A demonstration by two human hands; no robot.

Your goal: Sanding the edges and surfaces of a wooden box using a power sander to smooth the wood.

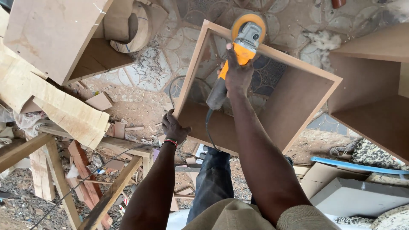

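**Grinder on box edge – head view**

R hand [237, 73] is gripping the grinder [238, 51], fingers wrapped tight round its body. Disc end is pointing away from the person, resting on the box [294, 106] far rim; long axis is running near-to-far. L hand [174, 127] is clamping the near corner, fingers curled over the edge. Risk: cord [207, 127] is trailing inside the box and could snag; a weak L grip could let the box kick.
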